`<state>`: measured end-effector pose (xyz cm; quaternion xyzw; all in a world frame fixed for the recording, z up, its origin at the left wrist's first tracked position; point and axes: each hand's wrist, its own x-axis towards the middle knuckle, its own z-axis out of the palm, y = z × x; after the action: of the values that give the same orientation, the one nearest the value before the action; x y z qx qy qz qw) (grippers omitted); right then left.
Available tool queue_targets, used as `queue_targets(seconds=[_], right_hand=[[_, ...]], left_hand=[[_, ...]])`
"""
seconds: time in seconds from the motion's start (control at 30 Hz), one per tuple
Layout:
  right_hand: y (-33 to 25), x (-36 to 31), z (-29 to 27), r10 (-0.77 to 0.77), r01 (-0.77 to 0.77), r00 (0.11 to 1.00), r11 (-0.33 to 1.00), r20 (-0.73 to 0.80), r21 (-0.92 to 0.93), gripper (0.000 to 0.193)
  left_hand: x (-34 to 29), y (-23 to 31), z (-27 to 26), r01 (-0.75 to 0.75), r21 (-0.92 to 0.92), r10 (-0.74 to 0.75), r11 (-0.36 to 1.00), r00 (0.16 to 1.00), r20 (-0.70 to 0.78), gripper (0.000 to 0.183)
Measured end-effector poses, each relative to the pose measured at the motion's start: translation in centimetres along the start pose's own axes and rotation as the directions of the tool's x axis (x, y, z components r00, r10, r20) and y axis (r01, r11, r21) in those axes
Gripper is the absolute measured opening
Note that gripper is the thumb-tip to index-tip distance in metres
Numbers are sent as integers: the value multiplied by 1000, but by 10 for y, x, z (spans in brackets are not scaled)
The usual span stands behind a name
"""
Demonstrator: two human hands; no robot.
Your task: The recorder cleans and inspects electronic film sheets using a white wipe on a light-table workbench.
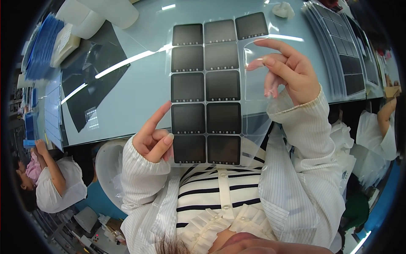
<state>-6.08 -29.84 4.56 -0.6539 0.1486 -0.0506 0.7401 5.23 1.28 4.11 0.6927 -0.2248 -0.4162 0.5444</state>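
Note:
A clear plastic sheet carrying several dark rectangular panels in two columns extends from the tabletop past its near edge, toward my body. My left hand is at its left border. The index finger points along that border, while the thumb and curled fingers close at the sheet's edge. At the upper right, one dark panel sits slightly tilted beside the top row. My right hand hovers just below that panel, over transparent film, with its fingers apart. I see nothing held in it.
A dark sheet lies on the glossy table at left, near white rolls and blue-edged sheets. Stacked panel sheets stand at right. A crumpled white wad is at the back. Another person works at left.

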Motion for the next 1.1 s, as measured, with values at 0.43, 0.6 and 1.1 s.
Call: queue_targets(seconds=[0.43, 0.6, 1.1], right_hand=[[-23, -7, 7, -579, 539, 815, 775, -27, -330, 35], [-29, -3, 4, -671, 625, 741, 687, 6, -371, 33], [-63, -6, 48, -518, 504, 722, 848, -458, -164, 27]], left_hand=[[-10, -12, 6, -339, 185, 369, 923, 914, -167, 58], [-3, -8, 12, -369, 212, 414, 905, 880, -235, 57], [10, 19, 9, -433, 226, 475, 872, 860, -188, 61]])
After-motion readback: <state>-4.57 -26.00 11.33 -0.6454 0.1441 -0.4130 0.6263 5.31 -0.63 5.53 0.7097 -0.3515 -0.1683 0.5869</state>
